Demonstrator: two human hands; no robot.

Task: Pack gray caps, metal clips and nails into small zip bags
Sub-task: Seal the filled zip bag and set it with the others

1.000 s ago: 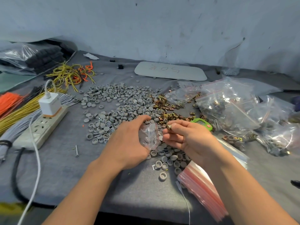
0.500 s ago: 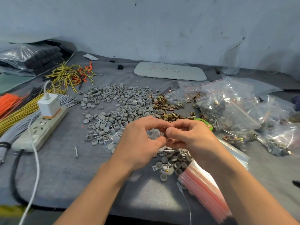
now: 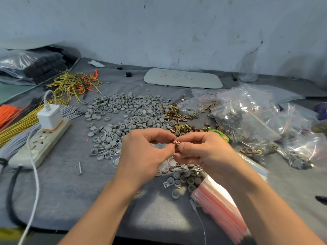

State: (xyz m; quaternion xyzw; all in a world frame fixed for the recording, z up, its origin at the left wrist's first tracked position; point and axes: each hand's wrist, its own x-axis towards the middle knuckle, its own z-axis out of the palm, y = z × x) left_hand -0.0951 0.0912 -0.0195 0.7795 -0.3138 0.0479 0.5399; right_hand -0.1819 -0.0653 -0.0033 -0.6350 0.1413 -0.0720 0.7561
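A copper-coloured metal clip (image 3: 175, 142) sits in the air between the two hands, above the near edge of the parts. The right hand (image 3: 203, 154) pinches it between thumb and forefinger. The left hand (image 3: 145, 154) is curled, its fingertips meeting the clip, and it holds a crumpled clear small zip bag (image 3: 165, 165), most of which is hidden under the palm.

Just below the hands a few loose gray caps (image 3: 183, 179) lie on the cloth. The main heap of gray caps (image 3: 127, 117) spreads out behind the hands, and a pile of metal clips (image 3: 178, 119) touches its right edge. A single nail (image 3: 80, 168) lies apart to the left. A stack of empty zip bags (image 3: 221, 209) with red strips lies beneath the right forearm. Filled bags (image 3: 247, 117) are heaped on the right, with a green object (image 3: 219, 134) partly hidden at their edge.

On the left lies a power strip (image 3: 40, 144) with a white charger (image 3: 50, 116) plugged into it. Beside it are bundles of yellow ties (image 3: 19, 124) and orange ties (image 3: 7, 110). Behind lie tangled yellow-and-black wires (image 3: 74, 84) and a bag of black parts (image 3: 35, 66).

Everything rests on a gray cloth (image 3: 70, 191) covering the table. A pale rounded board (image 3: 183, 78) with red writing lies near the back, under a scuffed, pale blue-gray wall (image 3: 159, 32).
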